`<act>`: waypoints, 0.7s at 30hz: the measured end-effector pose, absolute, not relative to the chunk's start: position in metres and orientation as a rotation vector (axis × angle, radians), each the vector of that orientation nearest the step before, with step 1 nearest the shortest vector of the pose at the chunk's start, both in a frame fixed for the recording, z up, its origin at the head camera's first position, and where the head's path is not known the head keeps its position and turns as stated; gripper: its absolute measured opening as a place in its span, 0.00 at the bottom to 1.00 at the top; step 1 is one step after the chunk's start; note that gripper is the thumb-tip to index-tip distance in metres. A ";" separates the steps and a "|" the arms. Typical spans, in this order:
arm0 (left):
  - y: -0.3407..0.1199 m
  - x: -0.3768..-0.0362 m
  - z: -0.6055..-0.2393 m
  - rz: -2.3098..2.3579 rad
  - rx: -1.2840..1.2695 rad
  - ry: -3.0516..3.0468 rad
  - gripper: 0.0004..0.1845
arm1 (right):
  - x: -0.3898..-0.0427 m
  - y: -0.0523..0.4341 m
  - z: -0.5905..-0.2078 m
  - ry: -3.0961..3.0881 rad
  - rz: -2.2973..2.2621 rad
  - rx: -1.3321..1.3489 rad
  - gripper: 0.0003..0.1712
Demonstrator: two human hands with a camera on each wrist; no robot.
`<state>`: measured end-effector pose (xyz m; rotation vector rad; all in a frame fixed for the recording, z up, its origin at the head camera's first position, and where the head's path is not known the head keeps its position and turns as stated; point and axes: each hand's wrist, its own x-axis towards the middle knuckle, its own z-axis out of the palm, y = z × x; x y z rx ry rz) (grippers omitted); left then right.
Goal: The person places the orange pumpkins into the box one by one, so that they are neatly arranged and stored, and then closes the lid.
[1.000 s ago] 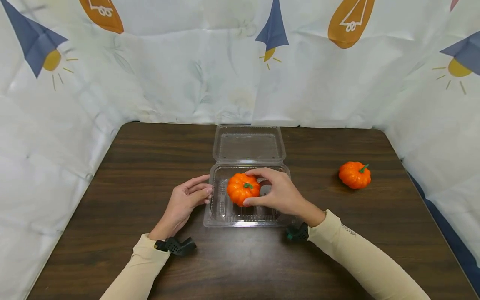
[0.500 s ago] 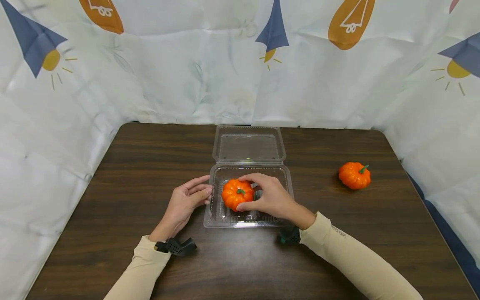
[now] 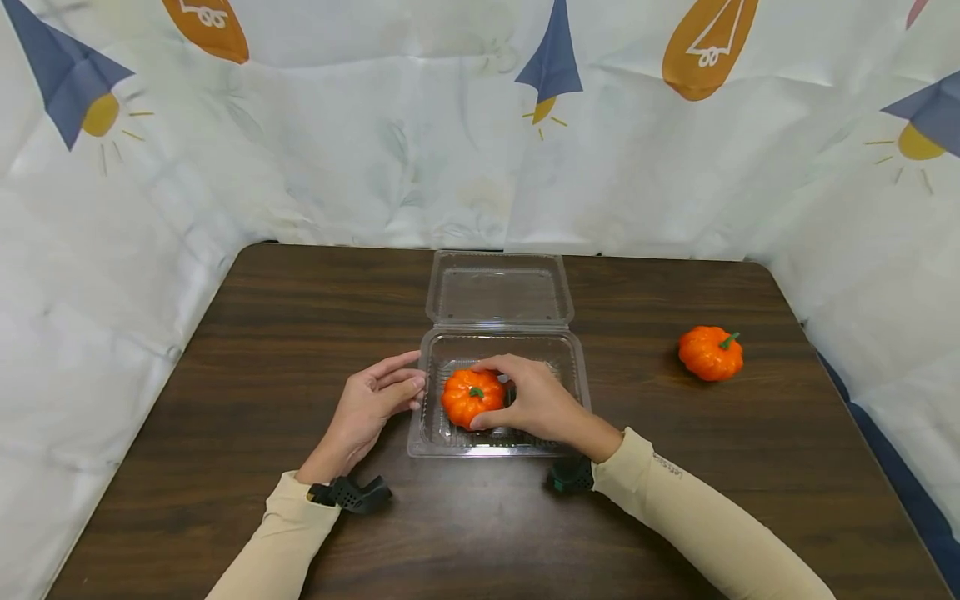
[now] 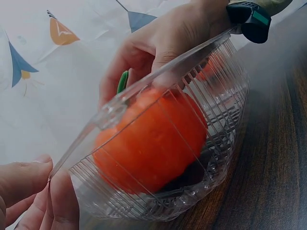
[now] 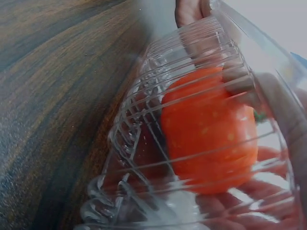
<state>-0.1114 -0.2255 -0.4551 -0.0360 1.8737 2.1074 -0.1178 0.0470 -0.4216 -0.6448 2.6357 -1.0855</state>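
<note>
An orange toy pumpkin [image 3: 461,400] with a green stem is inside the base of a clear plastic clamshell container [image 3: 510,451], left of its middle. My right hand [image 3: 536,402] holds this pumpkin from its right side, fingers at the back and thumb in front. My left hand [image 3: 363,408] is at the container's left side. Its thumb and fingers pinch the rim, as the left wrist view shows. Through the clear ribbed wall the pumpkin [image 4: 153,139] appears low in the base, stem upward. The right wrist view shows the pumpkin [image 5: 206,134] through the opposite wall.
The container's lid [image 3: 498,287] lies folded back, toward the table's far edge. A second orange toy pumpkin [image 3: 710,354] sits on the dark wooden table [image 3: 300,317] at the right. Patterned white curtain [image 3: 420,167] surrounds the back and sides.
My right hand has moved the pumpkin left and toward me within the container's base. My left hand has stayed at the rim. The other pumpkin has not moved.
</note>
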 end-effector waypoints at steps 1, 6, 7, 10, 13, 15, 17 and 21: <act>-0.225 -0.112 -0.455 2.105 -0.032 1.873 0.31 | -0.118 0.047 -0.422 2.629 -1.090 -0.638 0.41; -0.224 -0.112 -0.454 2.098 -0.034 1.877 0.31 | -0.119 0.049 -0.422 2.611 -1.090 -0.635 0.42; -0.224 -0.112 -0.453 2.098 -0.034 1.879 0.31 | -0.119 0.049 -0.422 2.611 -1.085 -0.640 0.43; -0.223 -0.112 -0.452 2.093 -0.028 1.884 0.31 | -0.119 0.051 -0.420 2.607 -1.078 -0.661 0.44; -0.224 -0.112 -0.450 2.096 -0.031 1.888 0.31 | -0.119 0.050 -0.419 2.607 -1.074 -0.696 0.44; -0.225 -0.112 -0.450 2.099 -0.030 1.887 0.31 | -0.118 0.050 -0.418 2.602 -1.081 -0.716 0.44; -0.226 -0.112 -0.450 2.099 -0.030 1.887 0.31 | -0.117 0.050 -0.416 2.595 -1.084 -0.729 0.44; -0.226 -0.110 -0.452 2.089 -0.033 1.891 0.31 | -0.115 0.055 -0.412 2.587 -1.065 -0.745 0.46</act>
